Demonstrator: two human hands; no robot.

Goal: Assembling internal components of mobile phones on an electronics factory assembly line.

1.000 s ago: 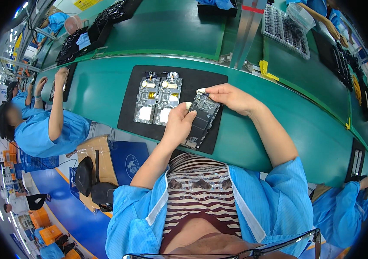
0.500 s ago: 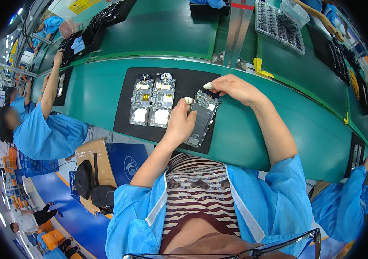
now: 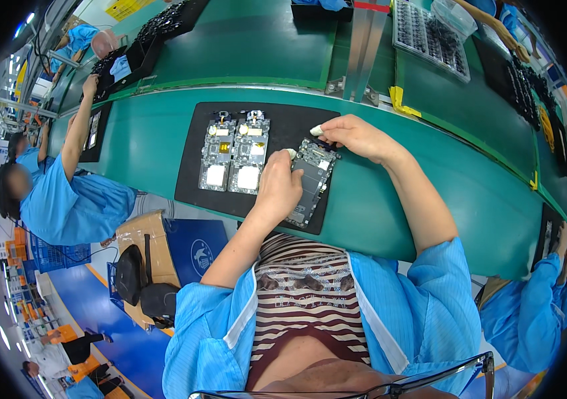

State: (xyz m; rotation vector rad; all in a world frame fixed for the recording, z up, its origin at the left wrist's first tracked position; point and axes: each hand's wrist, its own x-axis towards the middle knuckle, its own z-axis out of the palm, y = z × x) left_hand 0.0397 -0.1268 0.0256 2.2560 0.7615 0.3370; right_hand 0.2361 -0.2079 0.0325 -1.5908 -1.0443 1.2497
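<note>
Head view — circuit board (image 3: 312, 184) lies right of left hand (image 3: 279, 185).

Mat (image 3: 286, 123): we see a smooth, matt, rubbery face.
Worktop (image 3: 143, 146): smooth, softly glossy sheet.
Held board (image 3: 311, 186): rough with tiny components, some metallic and shiny.
Post (image 3: 366, 56): bare metal, shining in streaks.
Smock (image 3: 426, 296): matt cloth with a finely lined weave.
Tray (image 3: 431, 62): clear, glossy plastic, as we see it.
</note>
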